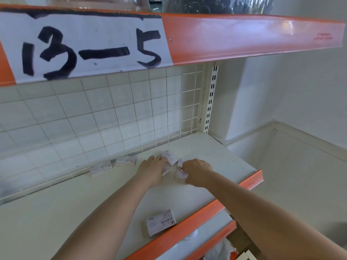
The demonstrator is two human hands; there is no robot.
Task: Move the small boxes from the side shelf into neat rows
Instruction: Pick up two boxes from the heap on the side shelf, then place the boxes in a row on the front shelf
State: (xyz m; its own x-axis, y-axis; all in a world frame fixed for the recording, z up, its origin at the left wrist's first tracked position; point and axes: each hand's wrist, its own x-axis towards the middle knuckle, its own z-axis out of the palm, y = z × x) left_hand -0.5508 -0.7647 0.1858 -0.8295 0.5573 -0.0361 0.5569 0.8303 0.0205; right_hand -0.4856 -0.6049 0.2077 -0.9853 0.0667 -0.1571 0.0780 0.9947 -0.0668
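Several small white staple boxes lie on a white shelf (56,212). Two boxes (101,168) (125,161) sit side by side along the back grid. One box (161,222) lies alone near the front orange edge. A loose cluster sits at the middle right: one box (170,157) at the back, another (181,174) in front. My left hand (153,170) lies over a box (166,171) in the cluster, fingers reaching the back box. My right hand (197,172) is curled at the cluster's right side, fingers on a box (180,163); its grip is hidden.
A white wire grid (131,113) backs the shelf. An orange-edged upper shelf (244,38) with a paper sign reading "13-5" (84,45) hangs overhead. A slotted upright (210,98) marks the shelf's right end. Lower shelves (206,239) and floor lie below right.
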